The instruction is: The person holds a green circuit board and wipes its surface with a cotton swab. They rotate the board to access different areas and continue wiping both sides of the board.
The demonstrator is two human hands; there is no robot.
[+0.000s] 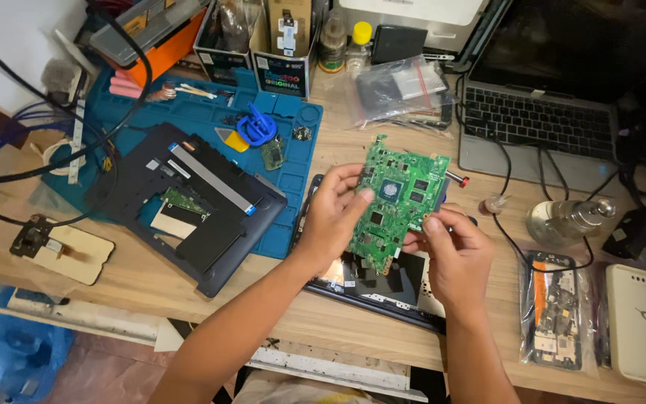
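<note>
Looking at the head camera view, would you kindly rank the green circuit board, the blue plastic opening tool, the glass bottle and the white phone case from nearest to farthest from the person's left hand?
From the left hand:
1. Green circuit board: held in it, at centre.
2. Blue plastic opening tool: up and to the left, on the blue mat.
3. Glass bottle: lying to the right, past the right hand.
4. White phone case: far right, near the table edge.

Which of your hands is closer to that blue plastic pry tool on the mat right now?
Left. The left hand grips the green circuit board just right of and below the blue pry tool; the right hand is farther right, beyond the board.
</note>
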